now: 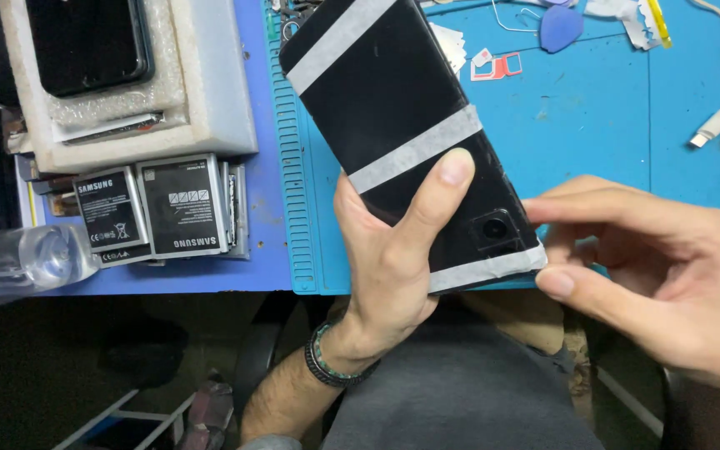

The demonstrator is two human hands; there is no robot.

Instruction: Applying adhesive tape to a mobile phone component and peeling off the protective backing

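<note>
A black phone (393,92) lies back-up in my left hand (393,258), tilted over the edge of a blue work mat (593,125). Three strips of pale tape (414,150) cross its back, and a square camera lens (493,227) shows near the lower end. My left thumb rests on the phone's back by the middle strip. My right hand (660,267) is at the phone's lower right corner, with thumb and forefinger pinching the end of the lowest tape strip (493,268).
Left of the mat lie two flat phone batteries (147,212), a clear bottle (22,258) and a white foam tray (210,92) holding another black phone (85,37). At the mat's far edge are a blue pick (560,27), small cards (493,65) and a white cable plug (714,125).
</note>
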